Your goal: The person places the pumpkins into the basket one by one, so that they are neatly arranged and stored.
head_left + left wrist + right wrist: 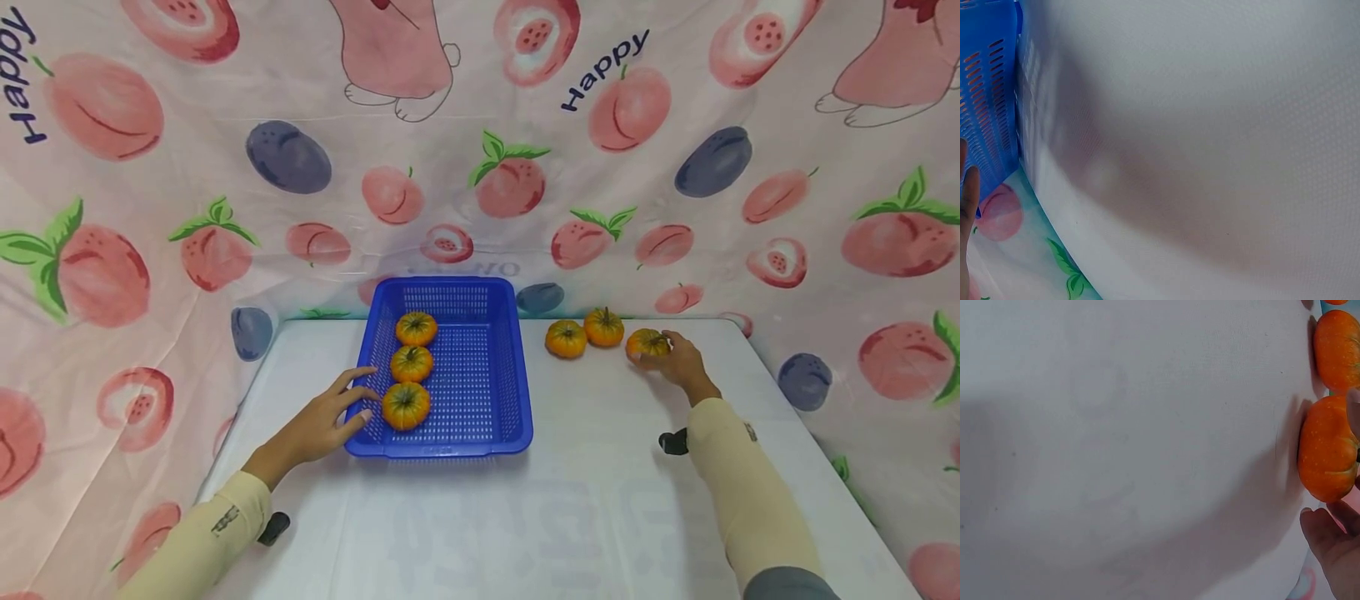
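Observation:
A blue plastic basket (512,383) with slotted walls stands on the white table. Along its left side lie three small orange pumpkins in a line, the front one (406,406) nearest my left hand. My left hand (318,427) rests with spread fingers at the basket's left rim; the left wrist view catches only its fingertips beside the basket wall (988,94). At the right, my right hand (681,364) has its thumb and fingers around another pumpkin (647,343). Close up, that pumpkin (1327,450) sits between the digits, one fingertip (1315,519) standing slightly off its side.
Two more pumpkins, one at left (566,339) and one behind (603,327), lie between the basket and my right hand. A fruit-printed cloth (450,200) hangs at the table's back edge and sides. White table surface (585,467) stretches toward the front.

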A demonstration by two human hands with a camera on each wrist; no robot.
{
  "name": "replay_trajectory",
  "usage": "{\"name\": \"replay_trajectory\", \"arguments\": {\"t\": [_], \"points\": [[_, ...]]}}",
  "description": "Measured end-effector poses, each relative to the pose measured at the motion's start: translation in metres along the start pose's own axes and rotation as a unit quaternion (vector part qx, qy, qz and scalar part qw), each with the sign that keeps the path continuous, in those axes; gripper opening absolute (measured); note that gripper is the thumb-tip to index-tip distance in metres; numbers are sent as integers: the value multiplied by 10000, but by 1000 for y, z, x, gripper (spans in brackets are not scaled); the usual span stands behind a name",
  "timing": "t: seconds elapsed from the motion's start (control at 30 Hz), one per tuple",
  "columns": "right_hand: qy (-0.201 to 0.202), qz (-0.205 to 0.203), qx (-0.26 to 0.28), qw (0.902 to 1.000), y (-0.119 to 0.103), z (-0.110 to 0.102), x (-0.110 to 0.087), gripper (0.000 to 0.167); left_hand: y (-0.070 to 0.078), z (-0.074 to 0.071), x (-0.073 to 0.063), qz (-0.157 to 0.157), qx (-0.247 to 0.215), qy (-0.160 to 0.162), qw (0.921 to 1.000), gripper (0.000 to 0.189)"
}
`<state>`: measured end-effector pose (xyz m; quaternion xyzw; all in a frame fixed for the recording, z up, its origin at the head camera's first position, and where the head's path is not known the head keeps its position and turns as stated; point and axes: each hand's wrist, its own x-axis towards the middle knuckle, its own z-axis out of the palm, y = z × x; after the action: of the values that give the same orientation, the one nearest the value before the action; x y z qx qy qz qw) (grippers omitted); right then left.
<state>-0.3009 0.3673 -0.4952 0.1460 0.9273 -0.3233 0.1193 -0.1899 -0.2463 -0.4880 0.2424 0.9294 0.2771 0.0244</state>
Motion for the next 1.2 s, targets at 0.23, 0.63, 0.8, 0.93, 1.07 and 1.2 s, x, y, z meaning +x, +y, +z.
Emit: {"name": "replay_trajectory", "arguments": {"t": [0.23,0.63,0.8,0.93,1.07,1.2], "points": [[73,-150,-41,9999,-1,0,-1,86,1,-1,1,-44,5,-28,10000,35],[-48,-259,-116,9996,0,1,-2,85,2,-1,1,-73,34,-44,10000,34],[-146,-303,-110,9994,2,2,-2,83,2,0,1,-88,42,-38,9999,34],[-220,-294,-28,9993,3,3,-3,82,2,0,1,-66,29,-34,10000,33],[-279,-349,-42,9990,5,1,-5,83,1,0,1,-59,22,-36,10000,33],[-247,-537,-176,9981,3,-4,-10,83,1,0,1,-51,41,-36,10000,34]]}}
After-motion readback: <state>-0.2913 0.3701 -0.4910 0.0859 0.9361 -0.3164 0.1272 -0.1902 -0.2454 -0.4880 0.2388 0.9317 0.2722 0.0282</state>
